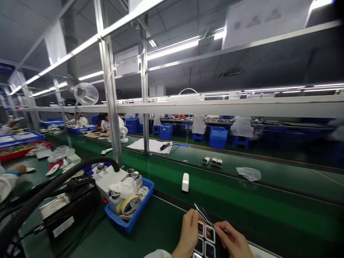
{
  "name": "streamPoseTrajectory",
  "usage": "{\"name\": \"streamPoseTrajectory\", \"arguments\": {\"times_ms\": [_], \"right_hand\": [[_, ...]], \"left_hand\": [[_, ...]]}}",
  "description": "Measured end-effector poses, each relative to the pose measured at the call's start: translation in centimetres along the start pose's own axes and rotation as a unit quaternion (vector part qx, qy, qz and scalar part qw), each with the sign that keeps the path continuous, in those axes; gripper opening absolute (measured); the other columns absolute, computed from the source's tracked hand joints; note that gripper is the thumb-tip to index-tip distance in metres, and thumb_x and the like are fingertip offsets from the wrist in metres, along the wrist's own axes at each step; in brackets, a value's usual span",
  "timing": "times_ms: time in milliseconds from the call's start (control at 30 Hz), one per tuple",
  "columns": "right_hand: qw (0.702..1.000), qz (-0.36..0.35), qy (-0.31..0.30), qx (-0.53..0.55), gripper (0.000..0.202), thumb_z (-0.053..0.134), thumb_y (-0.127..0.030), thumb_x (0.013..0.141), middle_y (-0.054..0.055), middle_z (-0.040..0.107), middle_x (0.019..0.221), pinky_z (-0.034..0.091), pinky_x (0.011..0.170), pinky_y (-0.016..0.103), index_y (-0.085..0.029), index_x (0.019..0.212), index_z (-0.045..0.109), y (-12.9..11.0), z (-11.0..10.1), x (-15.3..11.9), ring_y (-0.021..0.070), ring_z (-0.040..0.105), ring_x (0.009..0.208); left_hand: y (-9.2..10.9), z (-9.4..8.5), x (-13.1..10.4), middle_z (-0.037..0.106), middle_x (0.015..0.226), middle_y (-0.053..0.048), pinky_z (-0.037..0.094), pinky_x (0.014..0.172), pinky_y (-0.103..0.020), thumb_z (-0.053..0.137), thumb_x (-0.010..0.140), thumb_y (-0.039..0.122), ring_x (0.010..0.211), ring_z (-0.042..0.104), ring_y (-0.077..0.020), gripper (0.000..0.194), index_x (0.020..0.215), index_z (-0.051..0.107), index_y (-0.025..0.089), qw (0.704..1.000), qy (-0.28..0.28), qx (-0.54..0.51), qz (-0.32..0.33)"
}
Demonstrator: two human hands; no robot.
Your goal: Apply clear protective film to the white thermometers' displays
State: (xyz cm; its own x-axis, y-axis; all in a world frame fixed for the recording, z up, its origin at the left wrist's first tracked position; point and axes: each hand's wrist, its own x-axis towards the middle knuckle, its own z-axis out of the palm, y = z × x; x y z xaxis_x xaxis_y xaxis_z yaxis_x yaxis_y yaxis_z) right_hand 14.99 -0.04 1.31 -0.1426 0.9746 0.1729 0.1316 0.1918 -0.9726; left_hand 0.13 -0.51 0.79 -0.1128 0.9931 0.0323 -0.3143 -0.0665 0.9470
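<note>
Near the bottom edge, a dark sheet (pixel 210 234) with several white rounded-square outlines is held between both hands. My left hand (pixel 190 231) pinches its left side, thumb and fingers pressed together. At the sheet's upper right, my right hand (pixel 233 239) has its fingers closed on the edge. A clear film strip (pixel 202 212) rises from the sheet's top between the hands. Beyond them, a white device (pixel 185 182) lies on the green belt (pixel 161 171).
A blue tray (pixel 129 224) of bottles and tape stands left of my hands, beside a black hose (pixel 53 182) and black equipment (pixel 72 204). Small white devices (pixel 214 161) and a plastic bag (pixel 249 173) lie beyond the belt. A co-worker's hand (pixel 18 168) shows far left.
</note>
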Motion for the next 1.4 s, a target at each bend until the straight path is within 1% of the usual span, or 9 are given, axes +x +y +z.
{"name": "streamPoseTrajectory", "arguments": {"times_ms": [167, 300, 400, 533, 667, 867, 1033, 1233, 1400], "right_hand": [[1.0, -0.021, -0.017, -0.002, 0.037, 0.064, -0.054, 0.074, 0.0, 0.051, 0.063, 0.039, 0.048, 0.023, -0.018, 0.066, 0.061, -0.9, 0.4, -0.2, 0.0146, 0.046, 0.054], [0.998, -0.028, -0.051, -0.031, 0.037, 0.062, -0.053, 0.076, 0.002, 0.055, 0.069, 0.044, 0.059, 0.025, -0.017, 0.07, 0.061, -0.5, 0.0, -0.1, 0.019, 0.052, 0.065], [0.994, -0.042, -0.06, -0.078, 0.035, 0.056, -0.052, 0.08, 0.003, 0.055, 0.069, 0.043, 0.059, 0.025, -0.018, 0.07, 0.06, -0.2, -0.2, -0.1, 0.0194, 0.051, 0.066], [0.982, -0.1, -0.059, -0.146, 0.034, 0.047, -0.046, 0.089, 0.001, 0.05, 0.066, 0.039, 0.055, 0.025, -0.02, 0.067, 0.053, -1.0, -0.1, -0.7, 0.0174, 0.048, 0.06], [0.968, -0.167, -0.052, -0.178, 0.032, 0.039, -0.04, 0.095, 0.001, 0.05, 0.071, 0.037, 0.054, 0.025, -0.021, 0.071, 0.049, -2.1, 0.3, -1.7, 0.0171, 0.05, 0.06], [0.948, -0.219, -0.056, -0.224, 0.027, 0.036, -0.033, 0.097, 0.0, 0.05, 0.073, 0.036, 0.053, 0.025, -0.022, 0.075, 0.047, -2.5, 0.3, -1.9, 0.0167, 0.051, 0.06], [0.929, -0.261, -0.072, -0.252, 0.025, 0.032, -0.027, 0.098, 0.002, 0.05, 0.077, 0.034, 0.054, 0.026, -0.022, 0.078, 0.045, -2.8, 0.4, -2.1, 0.0165, 0.051, 0.06], [0.933, -0.263, -0.055, -0.24, 0.024, 0.033, -0.025, 0.098, 0.001, 0.049, 0.075, 0.035, 0.054, 0.025, -0.022, 0.077, 0.044, -3.2, 0.3, -2.2, 0.0159, 0.052, 0.061], [0.943, -0.254, -0.056, -0.209, 0.025, 0.035, -0.027, 0.098, 0.001, 0.049, 0.073, 0.036, 0.053, 0.025, -0.022, 0.076, 0.046, -3.5, 0.6, -2.5, 0.0159, 0.05, 0.059]], "left_hand": [[0.9, -0.2, -0.9, 0.061, 0.057, -0.002, 0.046, 0.052, -0.026, 0.045, 0.073, 0.076, 0.05, 0.06, -0.016, 0.059, 0.072, 0.051, 0.017, 0.999, -0.008, 0.026, 0.018], [0.8, -0.1, -0.8, 0.062, 0.057, -0.003, 0.045, 0.051, -0.025, 0.045, 0.076, 0.072, 0.051, 0.06, -0.0166, 0.055, 0.073, 0.05, 0.017, 0.999, -0.016, 0.038, 0.021], [0.5, -0.2, -0.7, 0.062, 0.055, -0.003, 0.043, 0.049, -0.025, 0.043, 0.079, 0.07, 0.049, 0.059, -0.0163, 0.054, 0.073, 0.05, 0.017, 0.998, -0.024, 0.047, 0.024], [0.3, -0.5, -0.6, 0.061, 0.058, -0.003, 0.042, 0.05, -0.024, 0.046, 0.08, 0.067, 0.051, 0.059, -0.0157, 0.051, 0.072, 0.052, 0.017, 0.998, -0.023, 0.054, 0.029], [0.3, -0.5, -0.5, 0.06, 0.057, -0.002, 0.042, 0.05, -0.024, 0.048, 0.079, 0.067, 0.051, 0.058, -0.0151, 0.051, 0.07, 0.052, 0.016, 0.998, -0.021, 0.048, 0.032], [0.8, -0.2, -0.6, 0.06, 0.054, -0.001, 0.043, 0.049, -0.024, 0.049, 0.077, 0.069, 0.045, 0.056, -0.014, 0.053, 0.069, 0.05, 0.017, 0.999, -0.037, 0.029, 0.016], [1.0, -0.4, -0.5, 0.061, 0.055, -0.001, 0.042, 0.049, -0.023, 0.052, 0.076, 0.068, 0.048, 0.058, -0.0143, 0.051, 0.071, 0.05, 0.017, 0.999, -0.047, 0.022, 0.005], [1.1, -0.4, -0.6, 0.06, 0.053, 0.0, 0.041, 0.047, -0.022, 0.055, 0.073, 0.067, 0.046, 0.057, -0.0135, 0.052, 0.071, 0.049, 0.016, 0.998, -0.058, 0.008, -0.012], [1.3, -0.2, -0.6, 0.061, 0.054, -0.002, 0.041, 0.049, -0.023, 0.05, 0.076, 0.07, 0.046, 0.055, -0.013, 0.053, 0.072, 0.048, 0.017, 0.998, -0.057, 0.015, -0.01]]}}
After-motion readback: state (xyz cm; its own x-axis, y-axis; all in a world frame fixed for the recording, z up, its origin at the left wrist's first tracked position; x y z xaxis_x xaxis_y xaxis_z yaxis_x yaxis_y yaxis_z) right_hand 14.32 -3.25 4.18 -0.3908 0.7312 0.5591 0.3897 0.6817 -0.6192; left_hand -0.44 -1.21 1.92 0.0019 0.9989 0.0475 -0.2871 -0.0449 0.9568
